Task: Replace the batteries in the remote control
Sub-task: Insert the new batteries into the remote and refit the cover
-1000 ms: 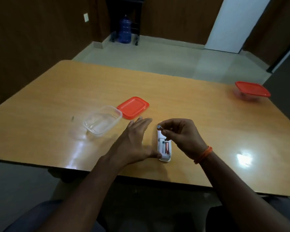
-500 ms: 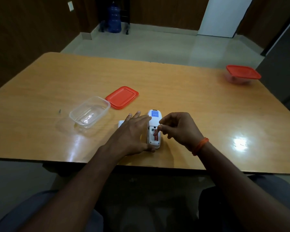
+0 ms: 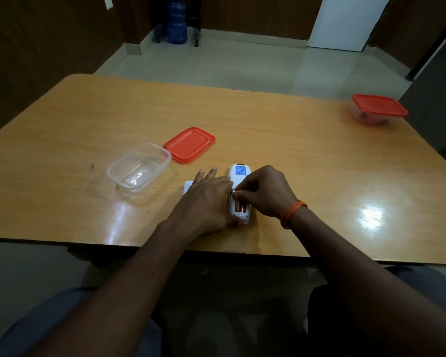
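A white remote control [image 3: 240,171] lies face down on the wooden table [image 3: 307,161], with a blue label at its far end and its battery bay uncovered. Copper-coloured batteries [image 3: 239,207] sit side by side in the bay. My left hand [image 3: 206,202] lies against the remote's left side, thumb around its near end, holding it steady. My right hand [image 3: 265,191] pinches the far end of a battery at the top of the bay. A white piece [image 3: 187,187], likely the battery cover, pokes out from under my left fingers.
An open clear plastic container [image 3: 139,167] stands to the left, its red lid [image 3: 189,145] flat beside it. A closed container with a red lid [image 3: 379,109] sits at the far right corner. The table's near edge runs just below my wrists.
My right hand has brought the battery from above the remote down into the bay. My left hand has closed in against the remote's side. The camera has tilted down.
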